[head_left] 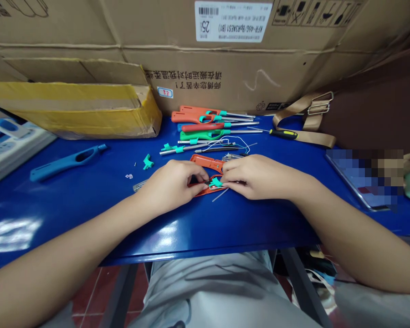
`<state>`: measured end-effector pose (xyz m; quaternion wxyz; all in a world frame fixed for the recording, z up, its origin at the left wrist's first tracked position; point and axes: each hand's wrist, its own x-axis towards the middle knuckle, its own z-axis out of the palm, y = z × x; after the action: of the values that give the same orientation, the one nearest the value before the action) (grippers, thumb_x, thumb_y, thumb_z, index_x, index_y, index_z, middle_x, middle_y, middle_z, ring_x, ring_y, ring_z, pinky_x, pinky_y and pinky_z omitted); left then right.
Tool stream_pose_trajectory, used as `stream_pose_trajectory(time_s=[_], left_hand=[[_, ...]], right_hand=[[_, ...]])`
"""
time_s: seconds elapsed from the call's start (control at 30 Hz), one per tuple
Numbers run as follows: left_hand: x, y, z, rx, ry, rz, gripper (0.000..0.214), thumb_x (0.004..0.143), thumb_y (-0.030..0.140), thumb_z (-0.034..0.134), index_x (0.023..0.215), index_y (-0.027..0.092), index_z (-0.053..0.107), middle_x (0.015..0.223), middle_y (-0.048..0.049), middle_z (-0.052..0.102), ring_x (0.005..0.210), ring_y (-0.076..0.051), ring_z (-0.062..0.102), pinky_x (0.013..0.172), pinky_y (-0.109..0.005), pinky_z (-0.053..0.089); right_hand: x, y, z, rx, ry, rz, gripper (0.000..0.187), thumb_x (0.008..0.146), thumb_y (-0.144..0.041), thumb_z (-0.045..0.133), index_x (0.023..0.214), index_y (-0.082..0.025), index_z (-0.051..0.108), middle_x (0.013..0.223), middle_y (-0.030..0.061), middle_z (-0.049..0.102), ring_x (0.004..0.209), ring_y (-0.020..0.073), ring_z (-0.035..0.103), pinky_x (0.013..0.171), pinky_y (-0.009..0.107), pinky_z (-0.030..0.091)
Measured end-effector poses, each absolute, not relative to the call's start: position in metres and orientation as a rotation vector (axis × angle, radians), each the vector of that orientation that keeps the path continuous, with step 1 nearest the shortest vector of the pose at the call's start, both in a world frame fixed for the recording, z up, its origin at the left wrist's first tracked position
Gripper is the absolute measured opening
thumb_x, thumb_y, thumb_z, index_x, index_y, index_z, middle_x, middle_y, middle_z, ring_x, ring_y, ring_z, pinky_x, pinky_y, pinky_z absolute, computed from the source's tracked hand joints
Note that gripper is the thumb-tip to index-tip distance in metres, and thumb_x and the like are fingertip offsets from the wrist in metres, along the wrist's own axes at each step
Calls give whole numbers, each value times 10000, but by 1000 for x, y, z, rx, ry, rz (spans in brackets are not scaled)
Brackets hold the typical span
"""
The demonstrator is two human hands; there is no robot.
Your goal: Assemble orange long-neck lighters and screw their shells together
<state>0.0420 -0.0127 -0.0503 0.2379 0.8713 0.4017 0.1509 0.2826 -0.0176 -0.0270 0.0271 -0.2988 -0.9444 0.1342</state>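
Left hand [172, 184] pinching the lower orange lighter shell [205, 192] at frame center, I hold my right hand [256, 177] against its teal trigger [216, 183], the exact grip hidden. The plastic looks light, stiff and slick, likely steadiest by its outer edges. Stick lighters [191, 117] lie upper center; a blue lighter body [64, 165], left.

The orange casing [207, 192] sits open, a teal trigger [216, 182] in it.
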Motion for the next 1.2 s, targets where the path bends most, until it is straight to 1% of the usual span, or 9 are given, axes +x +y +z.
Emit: stream_pose_trajectory(time_s=[0.1, 0.27, 0.5, 0.67, 0.83, 1.07, 1.2], left_hand=[[42, -13, -52, 2411, 1099, 419, 94, 852, 204, 727, 937, 208, 768, 837, 24, 772, 618, -112, 584, 633, -247, 435], [42, -14, -52, 2406, 1095, 428, 113, 860, 240, 716, 955, 212, 771, 886, 18, 787, 653, -123, 616, 642, -254, 449], [42, -13, -52, 2417, 1069, 454, 108, 884, 230, 685, 929, 196, 778, 916, -12, 795, 703, -143, 651, 676, -262, 468], [43, -15, -53, 2415, 1125, 429, 123, 882, 243, 679, 936, 205, 782, 944, -17, 793, 732, -157, 663, 670, -274, 471], [45, -16, -52, 2381, 1148, 419, 139, 883, 252, 667, 934, 217, 791, 960, -20, 789, 800, -177, 684, 708, -288, 487], [47, -16, -53, 2396, 1141, 471, 130, 871, 207, 669, 921, 185, 786, 843, -36, 757, 712, -160, 647, 652, -275, 470], [47, -17, -54, 2399, 1110, 497, 129, 875, 185, 663, 918, 165, 783, 827, -35, 750, 680, -145, 635, 643, -270, 472]], right_hand=[[283, -19, -26, -945, -2929, 380, 235, 961, -140, 529, 850, -148, 736, 890, 42, 673, 831, 166, 614, 694, 278, 413], [285, -18, -25, -902, -2904, 358, 220, 957, -143, 542, 870, -144, 744, 880, 40, 677, 835, 166, 615, 692, 277, 407], [288, -16, -26, -815, -2848, 366, 233, 958, -134, 531, 841, -146, 732, 835, 29, 661, 792, 152, 593, 679, 269, 396], [289, -16, -27, -825, -2883, 343, 237, 957, -141, 533, 812, -154, 720, 827, 33, 659, 777, 153, 580, 660, 270, 366], [287, -18, -25, -837, -2943, 293, 253, 959, -130, 516, 796, -157, 708, 826, 36, 662, 770, 157, 570, 641, 273, 336], [281, -20, -24, -965, -3031, 146, 229, 969, -148, 516, 837, -155, 703, 882, 43, 683, 766, 163, 572, 612, 294, 281], [280, -20, -23, -972, -3077, 94, 207, 950, -124, 516, 866, -150, 704, 916, 52, 690, 771, 167, 574, 607, 303, 258]])
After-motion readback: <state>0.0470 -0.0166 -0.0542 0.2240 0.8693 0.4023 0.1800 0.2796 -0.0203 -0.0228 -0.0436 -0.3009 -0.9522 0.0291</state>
